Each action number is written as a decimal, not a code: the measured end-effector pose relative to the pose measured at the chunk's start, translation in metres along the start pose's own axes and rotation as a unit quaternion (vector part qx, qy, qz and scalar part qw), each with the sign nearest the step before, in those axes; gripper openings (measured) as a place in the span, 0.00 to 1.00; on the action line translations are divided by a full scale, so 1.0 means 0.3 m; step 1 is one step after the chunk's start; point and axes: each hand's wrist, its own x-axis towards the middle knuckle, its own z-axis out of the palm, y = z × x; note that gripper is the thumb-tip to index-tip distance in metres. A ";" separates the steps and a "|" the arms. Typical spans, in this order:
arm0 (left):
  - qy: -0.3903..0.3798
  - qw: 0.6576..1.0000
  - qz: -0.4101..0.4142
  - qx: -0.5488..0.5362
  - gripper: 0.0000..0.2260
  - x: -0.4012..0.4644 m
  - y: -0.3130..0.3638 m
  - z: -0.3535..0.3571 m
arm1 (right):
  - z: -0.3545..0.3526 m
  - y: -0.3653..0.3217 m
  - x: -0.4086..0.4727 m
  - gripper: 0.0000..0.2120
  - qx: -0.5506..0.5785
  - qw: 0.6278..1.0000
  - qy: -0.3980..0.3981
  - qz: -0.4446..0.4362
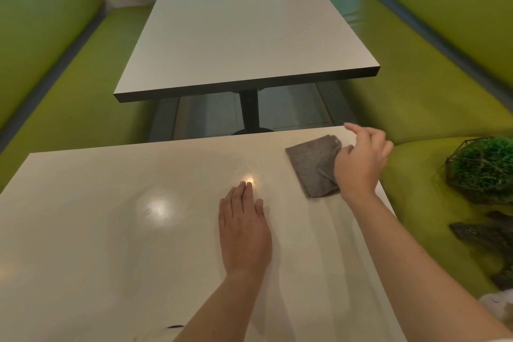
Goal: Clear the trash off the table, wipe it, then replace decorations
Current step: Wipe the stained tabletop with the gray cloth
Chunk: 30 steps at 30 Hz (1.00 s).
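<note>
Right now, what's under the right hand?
The right hand grips a grey cloth lying on the near table. The cloth's right edge is hidden by the hand.

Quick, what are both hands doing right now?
Left hand: open, flat on the table, holding nothing.
Right hand: gripping the gray cloth at its edge, index finger sticking out.

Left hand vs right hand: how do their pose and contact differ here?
The left hand lies flat, fingers straight and together, palm down on the near table; the right hand has curled fingers at the grey cloth. The left hand touches only bare tabletop mid-table; the right hand is at the table's far right corner, index finger lifted. Whether the right hand actually grips the cloth is unclear. Both are bare.
</note>
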 end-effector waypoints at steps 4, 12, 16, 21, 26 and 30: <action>-0.006 1.000 0.004 0.005 0.22 0.000 -0.010 -0.001 | 0.037 -0.079 -0.064 0.13 -0.092 0.954 -0.149 -0.243; -0.007 1.000 0.006 0.000 0.23 0.006 0.000 -0.005 | 0.013 0.046 -0.026 0.13 -0.156 0.961 -0.145 -0.174; -0.001 1.000 0.008 0.001 0.23 0.003 -0.005 -0.005 | -0.017 0.103 -0.011 0.10 -0.077 0.975 -0.172 -0.116; 0.005 1.000 0.014 -0.008 0.22 0.000 -0.008 0.002 | -0.031 0.155 -0.007 0.18 -0.164 0.978 -0.088 -0.093; 0.008 1.000 0.011 -0.012 0.22 0.001 -0.003 -0.001 | 0.076 0.074 -0.057 0.21 -0.130 0.949 -0.212 -0.195; 0.013 1.000 0.001 -0.023 0.21 -0.012 0.010 -0.013 | 0.225 -0.068 -0.110 0.27 -0.189 0.921 -0.285 -0.187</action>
